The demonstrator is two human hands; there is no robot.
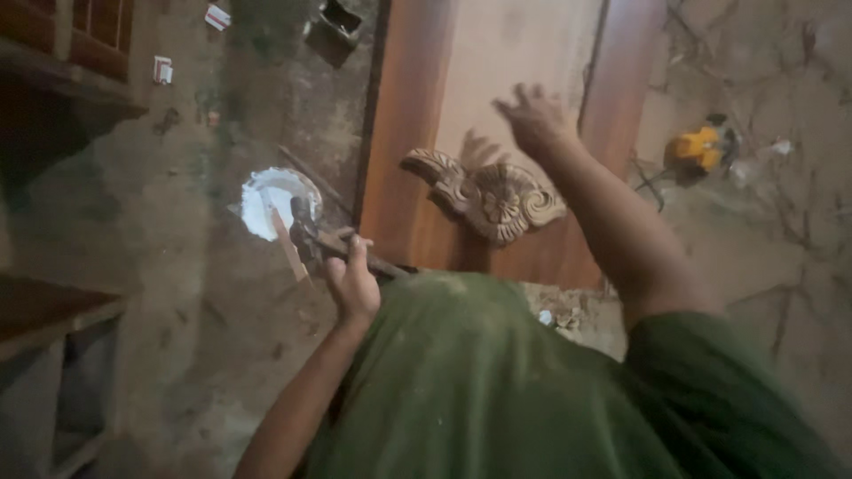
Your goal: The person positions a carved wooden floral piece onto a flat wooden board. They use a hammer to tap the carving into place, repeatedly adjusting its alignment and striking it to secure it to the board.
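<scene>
My left hand (351, 282) is closed around the handle of a dark hammer (306, 232), whose head points away from me at the left edge of a wooden door panel (497, 53). My right hand (532, 115) hovers open, fingers spread, above a carved wooden ornament (493, 197) with a flower and scrolls that lies on the panel. The hand does not touch the carving. My green shirt fills the lower part of the view.
A white bowl (277, 200) with a wooden stick in it sits on the dirt floor left of the panel. A yellow power tool (697, 151) with a cord lies at right. Wooden furniture (62, 53) stands along the left side.
</scene>
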